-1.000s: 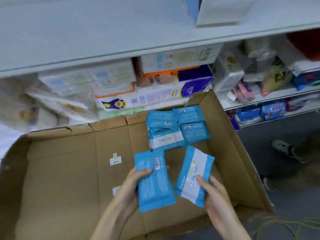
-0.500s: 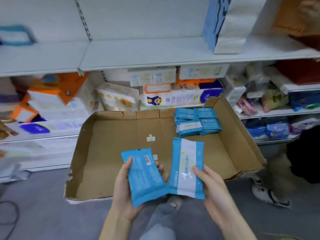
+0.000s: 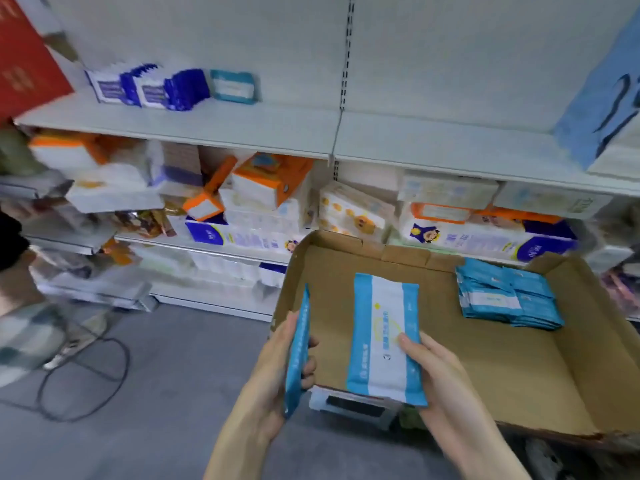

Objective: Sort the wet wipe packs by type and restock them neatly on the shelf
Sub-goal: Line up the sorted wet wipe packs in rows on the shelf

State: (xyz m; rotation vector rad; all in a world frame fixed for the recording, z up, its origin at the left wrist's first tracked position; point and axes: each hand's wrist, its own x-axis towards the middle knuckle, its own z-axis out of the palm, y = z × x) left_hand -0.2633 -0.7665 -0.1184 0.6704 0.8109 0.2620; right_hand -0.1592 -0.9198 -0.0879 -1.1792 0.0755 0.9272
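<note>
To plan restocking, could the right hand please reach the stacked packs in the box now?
Probably not yet: the right hand grips a pack, though the path to the stack looks open.

Left hand (image 3: 275, 370) and right hand (image 3: 441, 374) both curled, gripping.

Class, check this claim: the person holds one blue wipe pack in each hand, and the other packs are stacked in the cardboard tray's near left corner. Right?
No. The head view shows the stacked packs in the far right corner of the cardboard tray, not near left. The left hand and right hand do hold one pack each.
</note>
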